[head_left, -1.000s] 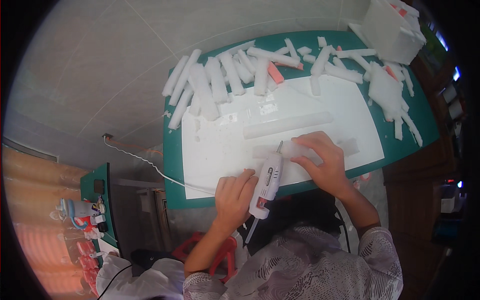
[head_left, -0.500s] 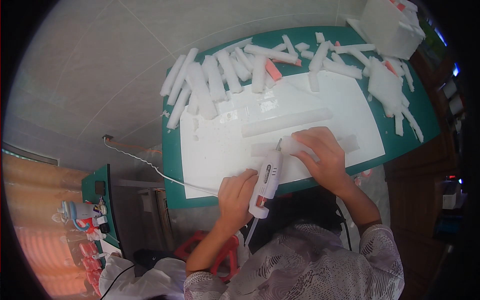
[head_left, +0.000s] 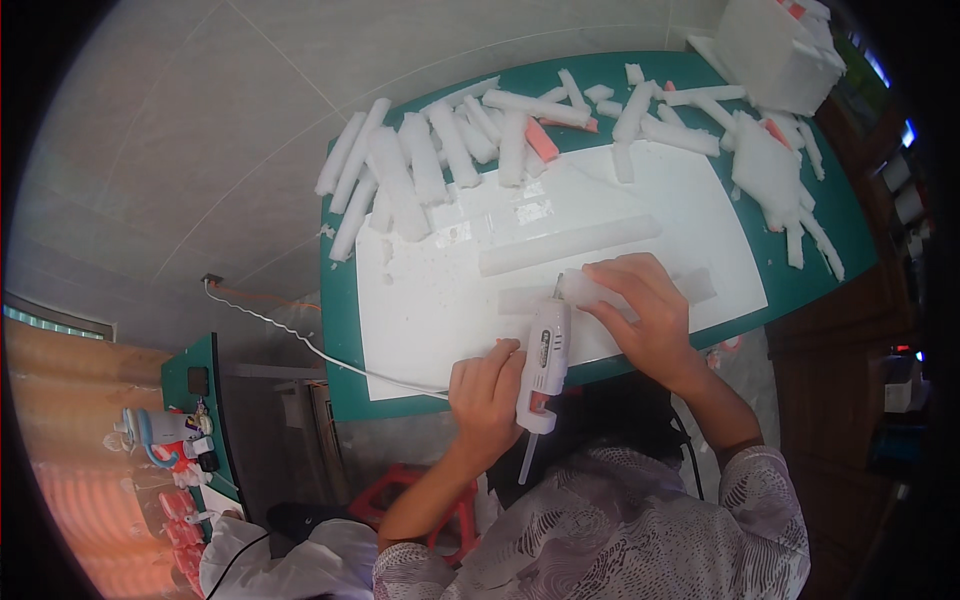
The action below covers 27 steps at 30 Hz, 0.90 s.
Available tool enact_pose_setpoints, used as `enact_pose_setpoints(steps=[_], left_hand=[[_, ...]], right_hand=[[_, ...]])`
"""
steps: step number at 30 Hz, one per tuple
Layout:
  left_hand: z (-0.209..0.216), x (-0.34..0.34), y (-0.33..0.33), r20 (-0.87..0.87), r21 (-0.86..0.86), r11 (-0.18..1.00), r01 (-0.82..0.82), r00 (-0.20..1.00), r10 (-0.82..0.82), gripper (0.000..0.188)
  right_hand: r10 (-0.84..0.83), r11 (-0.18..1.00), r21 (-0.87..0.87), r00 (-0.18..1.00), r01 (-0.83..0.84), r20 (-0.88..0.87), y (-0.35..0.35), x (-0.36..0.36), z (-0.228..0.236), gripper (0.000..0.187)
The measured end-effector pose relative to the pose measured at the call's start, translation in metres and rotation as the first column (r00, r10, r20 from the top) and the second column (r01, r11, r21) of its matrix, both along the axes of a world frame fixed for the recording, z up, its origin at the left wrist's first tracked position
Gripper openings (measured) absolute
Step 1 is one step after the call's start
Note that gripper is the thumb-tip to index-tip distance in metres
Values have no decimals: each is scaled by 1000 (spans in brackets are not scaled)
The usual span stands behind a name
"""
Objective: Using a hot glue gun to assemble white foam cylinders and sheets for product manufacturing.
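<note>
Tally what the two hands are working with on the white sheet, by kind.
Glue gun, white, gripped by the left hand: 1
Foam strip lying under the right hand: 1
Long foam strip lying free just beyond it: 1
White sheet under them: 1
Total: 4

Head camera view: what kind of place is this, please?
Probably a small craft or assembly workbench. A green table carries a white work sheet and many cut white foam strips, and the left hand holds a white glue gun.
</note>
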<state>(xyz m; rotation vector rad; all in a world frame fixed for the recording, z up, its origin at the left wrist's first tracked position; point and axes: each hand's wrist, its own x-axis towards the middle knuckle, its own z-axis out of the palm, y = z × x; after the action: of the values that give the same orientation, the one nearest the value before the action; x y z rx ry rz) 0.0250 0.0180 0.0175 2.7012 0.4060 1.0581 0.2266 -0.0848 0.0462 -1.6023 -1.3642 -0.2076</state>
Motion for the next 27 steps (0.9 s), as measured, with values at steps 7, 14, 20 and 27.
enact_pose_setpoints(steps=[7,14,20,27], left_hand=[[-2,1,0,20,14,1000,-1,1000,0,40],[0,5,-3,34,25,999,-21,999,20,37],[-4,6,-4,37,102,992,-73,997,69,28],[-3,7,-5,11,205,970,-131,991,132,23]], right_hand=[[-1,1000,-6,1000,2,12,1,1,1,33],[-12,1000,-4,999,12,46,1,2,3,32],[-19,1000,-6,1000,19,14,3,0,1,31],[-27,999,-23,1000,27,3,1,0,0,30]])
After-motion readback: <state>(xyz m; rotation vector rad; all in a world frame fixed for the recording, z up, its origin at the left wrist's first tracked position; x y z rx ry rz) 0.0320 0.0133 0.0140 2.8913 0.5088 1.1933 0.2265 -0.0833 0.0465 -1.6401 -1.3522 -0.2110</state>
